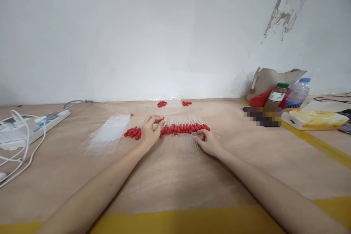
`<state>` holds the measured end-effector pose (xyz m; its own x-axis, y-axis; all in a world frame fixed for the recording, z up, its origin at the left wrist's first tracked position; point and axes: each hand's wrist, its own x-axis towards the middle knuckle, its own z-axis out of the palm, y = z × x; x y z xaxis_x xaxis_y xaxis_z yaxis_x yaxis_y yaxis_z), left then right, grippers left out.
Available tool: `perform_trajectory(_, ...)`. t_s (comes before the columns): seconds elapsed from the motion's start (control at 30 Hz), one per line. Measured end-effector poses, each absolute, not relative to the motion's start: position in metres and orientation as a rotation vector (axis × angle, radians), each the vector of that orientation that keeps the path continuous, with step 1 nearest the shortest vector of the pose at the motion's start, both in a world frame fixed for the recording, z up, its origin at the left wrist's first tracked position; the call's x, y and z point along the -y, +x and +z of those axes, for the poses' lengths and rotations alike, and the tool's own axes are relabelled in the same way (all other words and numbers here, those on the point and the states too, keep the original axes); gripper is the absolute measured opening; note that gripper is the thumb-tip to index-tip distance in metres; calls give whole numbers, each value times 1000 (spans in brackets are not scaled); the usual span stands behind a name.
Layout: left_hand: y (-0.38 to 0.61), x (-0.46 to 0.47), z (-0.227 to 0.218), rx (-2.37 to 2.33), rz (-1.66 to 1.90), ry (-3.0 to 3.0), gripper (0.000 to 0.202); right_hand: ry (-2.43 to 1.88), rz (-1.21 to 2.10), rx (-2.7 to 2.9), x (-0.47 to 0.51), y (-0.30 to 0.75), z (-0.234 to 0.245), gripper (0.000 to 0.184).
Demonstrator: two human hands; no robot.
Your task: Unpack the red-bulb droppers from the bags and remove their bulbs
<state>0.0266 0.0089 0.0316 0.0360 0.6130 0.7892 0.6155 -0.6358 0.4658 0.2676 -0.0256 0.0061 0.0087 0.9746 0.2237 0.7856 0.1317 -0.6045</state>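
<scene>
My left hand [149, 129] pinches a dropper [162, 119] by its red rubber bulb, the thin clear tube pointing up and away. Beneath and beside that hand lie loose red rubber bulbs [133, 132]. A row of glass droppers with red bulbs [185, 128] stretches to the right, tubes pointing toward the wall. On the near side of the row lie bare clear glass tubes [186, 146]. At their right end is my right hand [210, 142], fingers curled and thumb close to the fingertips. Whatever sits between those fingertips is too small to make out.
Clear plastic bags [109, 135] lie left of the bulbs. Two bagged groups of red-bulbed pieces [161, 104] rest near the wall. Far left are a power strip [49, 122] and white cables [29, 142]. A bottle [276, 97], water bottle [300, 93] and tissue pack [315, 119] stand right.
</scene>
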Motion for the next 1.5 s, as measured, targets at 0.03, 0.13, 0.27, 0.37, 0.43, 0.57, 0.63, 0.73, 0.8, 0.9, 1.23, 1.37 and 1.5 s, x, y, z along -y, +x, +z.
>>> perform_trajectory(0.03, 25, -6, 32, 1346, -1749, -2250, 12, -1693, 417, 1797, 24, 268, 4, 29)
perform_trajectory(0.13, 18, 7, 28, 1404, -1872, -2326, 11, -1620, 425, 1717, 22, 270, 2, 30)
perform_trajectory(0.27, 11, 32, 18, 1412, -1837, -2568, 9, -1294, 228, 1652, 30, 268, 10, 45)
perform_trajectory(0.37, 9, 45, 14, 1293, -1639, -2693, 6, -1069, 21, 1886, 42, 265, 18, 49)
perform_trajectory(0.43, 10, 50, 15, 1207, -1541, -2739, 5, -965, -98, 2077, 49, 260, 20, 39)
perform_trajectory(0.57, 11, 53, 18, 1072, -1471, -2794, 8, -867, -259, 2209, 55, 250, 16, 23)
perform_trajectory(0.63, 12, 55, 20, 1047, -1450, -2799, 8, -851, -302, 2212, 56, 245, 12, 19)
perform_trajectory(0.73, 14, 58, 21, 1055, -1368, -2814, 14, -814, -327, 2229, 57, 240, 10, 18)
perform_trajectory(0.8, 16, 59, 20, 1047, -1301, -2851, 20, -797, -324, 2226, 59, 238, 10, 19)
perform_trajectory(0.9, 16, 59, 17, 1030, -1225, -2912, 17, -778, -320, 2214, 61, 237, 10, 19)
perform_trajectory(1.23, 9, 63, 13, 961, -950, -2963, 18, -712, -313, 2299, 66, 245, 13, 17)
perform_trajectory(1.37, 10, 63, 14, 919, -950, -2982, 20, -716, -271, 2323, 67, 245, 13, 19)
perform_trajectory(1.5, 6, 62, 13, 929, -1010, -2976, 18, -712, -206, 2343, 63, 254, 19, 20)
